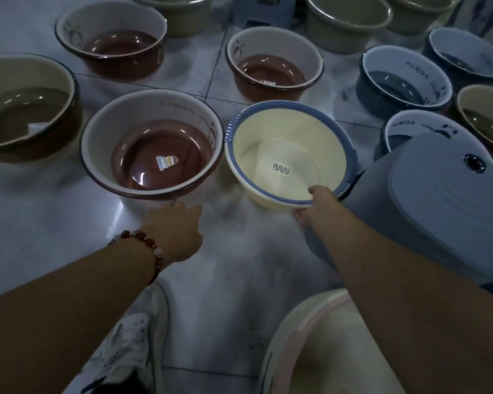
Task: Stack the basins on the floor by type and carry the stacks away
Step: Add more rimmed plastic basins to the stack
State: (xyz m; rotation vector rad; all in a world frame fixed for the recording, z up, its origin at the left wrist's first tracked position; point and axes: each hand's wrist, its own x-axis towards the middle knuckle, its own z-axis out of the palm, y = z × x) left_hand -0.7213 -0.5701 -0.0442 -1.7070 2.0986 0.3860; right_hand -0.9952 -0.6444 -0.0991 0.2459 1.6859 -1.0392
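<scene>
My right hand (318, 204) grips the near rim of a cream basin with a blue rim (288, 155), thumb inside, fingers under the edge. My left hand (177, 228), with a red bead bracelet on the wrist, reaches toward the near edge of a brown-bottomed basin (151, 146); its fingers are loosely curled just below the rim and hold nothing. Two more brown-bottomed basins (111, 38) (273, 66) sit farther back. A large dark brown basin (26, 109) lies at the left. Blue-grey basins (404, 78) (467, 55) (419, 132) stand at the right.
An upturned grey-blue basin (427, 206) lies beside my right forearm. A cream basin with a pink rim (310, 345) sits at the bottom right. Beige basins (347, 21) (180, 9) line the back, with a grey stool (264, 9) between them. My white shoe (128, 345) rests on the tiled floor (234, 265).
</scene>
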